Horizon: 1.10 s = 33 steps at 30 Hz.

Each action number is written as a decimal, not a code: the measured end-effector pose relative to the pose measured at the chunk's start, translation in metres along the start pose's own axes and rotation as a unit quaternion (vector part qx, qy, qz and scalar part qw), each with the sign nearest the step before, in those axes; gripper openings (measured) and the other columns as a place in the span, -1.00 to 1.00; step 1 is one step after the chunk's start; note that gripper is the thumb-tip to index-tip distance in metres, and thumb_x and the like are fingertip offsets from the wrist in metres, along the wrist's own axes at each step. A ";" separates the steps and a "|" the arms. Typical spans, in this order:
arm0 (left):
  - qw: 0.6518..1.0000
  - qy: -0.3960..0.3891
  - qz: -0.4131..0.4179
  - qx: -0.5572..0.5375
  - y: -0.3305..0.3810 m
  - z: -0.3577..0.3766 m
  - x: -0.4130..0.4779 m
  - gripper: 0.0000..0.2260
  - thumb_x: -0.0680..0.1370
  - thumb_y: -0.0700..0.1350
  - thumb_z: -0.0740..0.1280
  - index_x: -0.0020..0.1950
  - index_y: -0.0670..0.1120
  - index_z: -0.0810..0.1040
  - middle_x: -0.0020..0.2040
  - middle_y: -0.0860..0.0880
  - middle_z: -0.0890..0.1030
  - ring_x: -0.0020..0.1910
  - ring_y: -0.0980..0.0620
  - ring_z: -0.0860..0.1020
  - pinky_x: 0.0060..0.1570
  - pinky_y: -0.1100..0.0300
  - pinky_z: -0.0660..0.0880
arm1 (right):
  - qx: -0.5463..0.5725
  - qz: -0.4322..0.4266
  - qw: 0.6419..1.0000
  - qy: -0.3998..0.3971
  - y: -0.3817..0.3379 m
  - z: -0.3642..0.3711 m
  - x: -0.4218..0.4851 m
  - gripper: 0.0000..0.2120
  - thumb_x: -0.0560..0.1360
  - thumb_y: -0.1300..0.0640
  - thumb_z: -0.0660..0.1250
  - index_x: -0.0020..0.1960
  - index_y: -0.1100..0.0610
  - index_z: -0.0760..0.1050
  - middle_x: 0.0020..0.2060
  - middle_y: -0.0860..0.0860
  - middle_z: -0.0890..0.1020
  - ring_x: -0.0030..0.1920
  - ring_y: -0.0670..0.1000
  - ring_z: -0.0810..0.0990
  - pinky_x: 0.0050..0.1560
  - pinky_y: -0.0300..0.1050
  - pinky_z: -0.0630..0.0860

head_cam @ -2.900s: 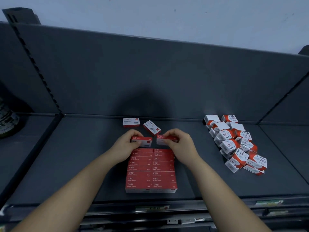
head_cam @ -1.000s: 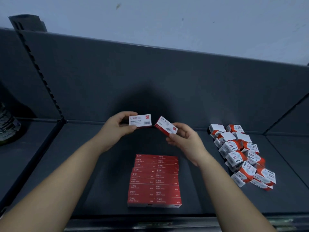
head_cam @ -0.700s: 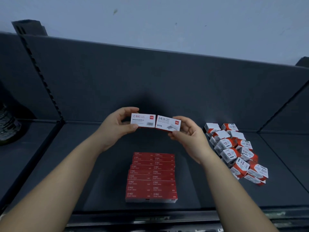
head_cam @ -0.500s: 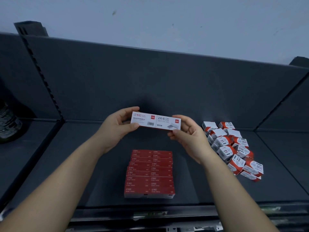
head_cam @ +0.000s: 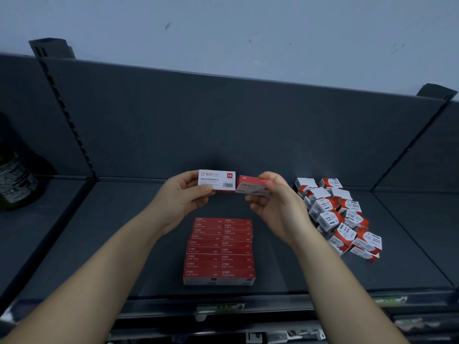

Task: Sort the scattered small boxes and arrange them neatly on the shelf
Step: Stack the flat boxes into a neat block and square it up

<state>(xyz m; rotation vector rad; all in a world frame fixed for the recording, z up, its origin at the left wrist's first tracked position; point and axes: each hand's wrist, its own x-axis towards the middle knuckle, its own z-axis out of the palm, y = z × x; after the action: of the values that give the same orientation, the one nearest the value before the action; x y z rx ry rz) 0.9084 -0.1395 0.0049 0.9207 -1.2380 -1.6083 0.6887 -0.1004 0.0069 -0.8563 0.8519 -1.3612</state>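
- Since half a second ago: right-hand staple box rolled from white face up to red side showing, no longer flush with its twin.
- Left hand pinching white-faced staple box, level, long axis left-right; right hand clamped on the tilted one, ends touching.
- Both held above and behind the red staple-box stack on the shelf; either hand equally near.
- Paper-clip boxes heaped right, unsorted.

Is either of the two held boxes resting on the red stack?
No: the left hand and right hand each hold a box in the air, clear of the red stack.
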 end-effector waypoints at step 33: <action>0.998 -0.042 -0.016 0.039 -0.002 -0.010 -0.016 -0.70 0.54 -0.31 0.34 0.25 -0.12 0.51 0.07 -0.03 0.68 0.01 0.06 0.63 0.04 0.18 0.55 | -0.199 -0.046 0.979 0.006 0.012 0.001 -0.009 -0.64 0.54 0.40 0.26 0.11 -0.03 0.57 -0.03 0.00 0.67 0.09 0.06 0.62 0.19 0.03 0.51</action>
<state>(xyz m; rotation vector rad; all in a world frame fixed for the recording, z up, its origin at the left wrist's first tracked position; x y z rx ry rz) 0.9221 -0.1273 0.0011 0.9331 -1.3595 -1.6480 0.6947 -0.0913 -0.0037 -1.2093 1.1283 -1.2948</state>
